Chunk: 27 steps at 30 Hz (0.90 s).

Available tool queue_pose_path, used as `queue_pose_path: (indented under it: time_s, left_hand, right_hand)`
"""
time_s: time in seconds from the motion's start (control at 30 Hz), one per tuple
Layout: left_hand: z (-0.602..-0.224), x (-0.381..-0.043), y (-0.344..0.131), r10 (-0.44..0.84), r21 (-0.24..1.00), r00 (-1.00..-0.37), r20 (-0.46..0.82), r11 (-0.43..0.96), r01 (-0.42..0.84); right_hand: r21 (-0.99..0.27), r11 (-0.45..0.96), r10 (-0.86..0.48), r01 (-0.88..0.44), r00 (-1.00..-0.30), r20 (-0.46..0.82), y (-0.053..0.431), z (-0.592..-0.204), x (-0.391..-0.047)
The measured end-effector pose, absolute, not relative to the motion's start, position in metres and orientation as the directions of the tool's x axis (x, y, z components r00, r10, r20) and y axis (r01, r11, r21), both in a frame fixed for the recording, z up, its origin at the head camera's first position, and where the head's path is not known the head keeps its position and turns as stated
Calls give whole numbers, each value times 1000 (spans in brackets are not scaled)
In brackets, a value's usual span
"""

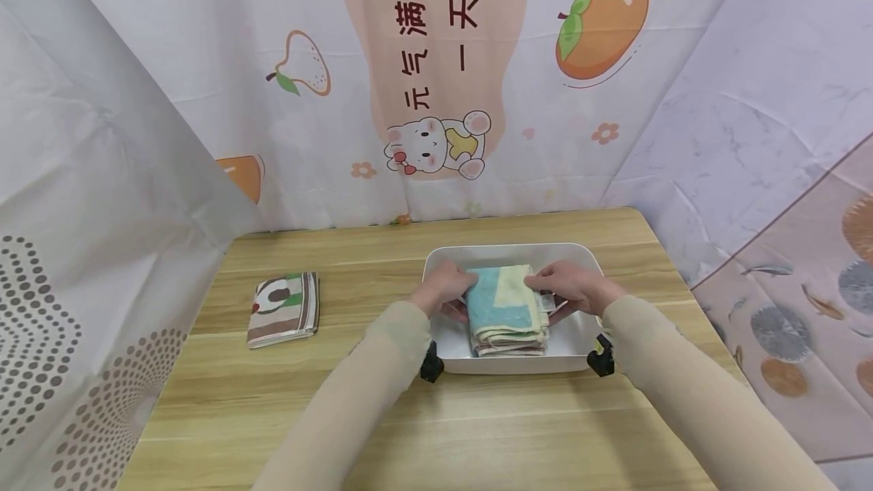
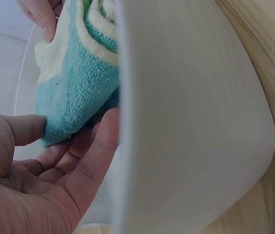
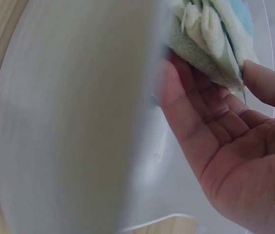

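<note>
A folded terry towel [image 1: 496, 300], light blue and cream, lies on top of other folded layers inside a white plastic bin [image 1: 511, 365]. My left hand [image 1: 445, 290] grips its left edge, thumb on the blue side and fingers underneath, as the left wrist view shows. At the opposite edge, my right hand [image 1: 571, 284] holds the cream side between thumb and fingers. A small white label [image 1: 548, 301] shows by the right fingers. In both wrist views the bin's wall hides part of the towel and some fingertips.
Left of the bin, another folded towel [image 1: 284, 309] with brown and white stripes and a cartoon print lies on the wooden table [image 1: 368, 279]. A printed curtain [image 1: 307, 142] hangs behind the table's back edge.
</note>
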<state>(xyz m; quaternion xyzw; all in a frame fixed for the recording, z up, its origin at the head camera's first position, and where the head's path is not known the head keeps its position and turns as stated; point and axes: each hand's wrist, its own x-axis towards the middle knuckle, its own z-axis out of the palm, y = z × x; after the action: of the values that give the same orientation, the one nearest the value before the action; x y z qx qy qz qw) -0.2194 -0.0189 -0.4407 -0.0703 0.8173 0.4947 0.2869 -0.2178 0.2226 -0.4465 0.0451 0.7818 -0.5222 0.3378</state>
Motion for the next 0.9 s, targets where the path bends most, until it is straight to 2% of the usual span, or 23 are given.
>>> queue_pose_path:
  time_s: [0.4,0.9]
  left_hand:
    - [-444,-220,-19,181,774,-824,-538,494,-397]
    - [-446,-222,-18,193,766,-817,-543,512,-388]
  right_hand:
    - [-750,534,-246,390,-777,-580,222,-447,-217]
    - [-731,554,-226,397,-774,-591,222,-446,-216]
